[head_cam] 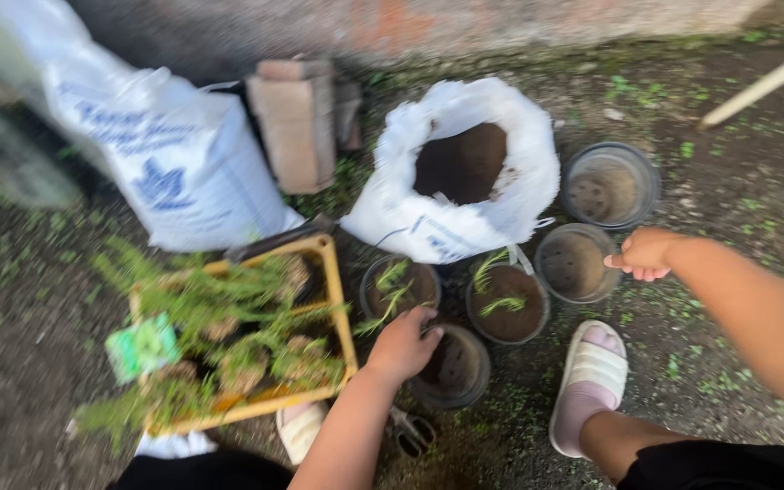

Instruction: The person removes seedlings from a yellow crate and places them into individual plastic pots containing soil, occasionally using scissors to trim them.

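pot (454,367), the near one, sits low centre on the dirt, its rim partly hidden by the left hand (401,345), whose fingers curl over the edge; whether they clamp it is too blurred to tell. at two o'clock the right hand (644,253) rests at the rim of an empty pot (576,263), fingers folded together. five pots in all: two planted, three without plants. one open soil sack (460,172) at twelve, one shut sack (170,154) at ten. yellow crate (336,299) of seedlings at nine, blurred. two sandals, one half hidden.
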